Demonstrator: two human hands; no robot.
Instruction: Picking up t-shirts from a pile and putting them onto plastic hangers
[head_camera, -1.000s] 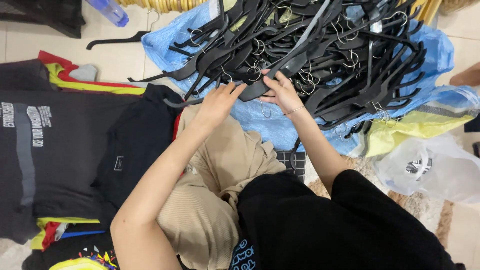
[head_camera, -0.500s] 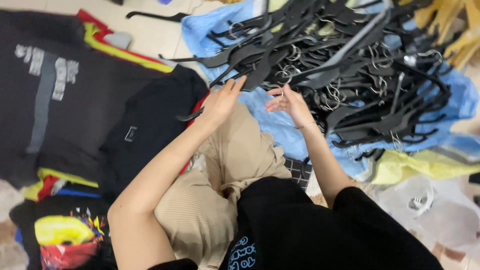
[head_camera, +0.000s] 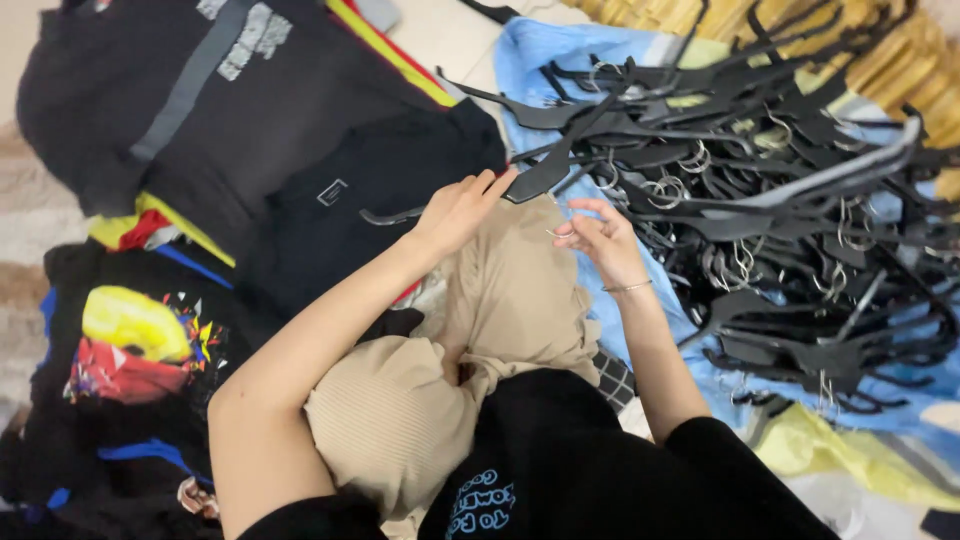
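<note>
Left hand (head_camera: 455, 212) closes its fingers on one black hanger (head_camera: 535, 177) beside the hanger pile (head_camera: 760, 200); right hand (head_camera: 598, 238) half-open, empty. Black shirts (head_camera: 300, 150) lie unhung on the floor.

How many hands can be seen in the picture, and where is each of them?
2. The left hand holds a black hanger over the beige trousers. The right hand is beside it, open, at the edge of the hanger pile.
</note>
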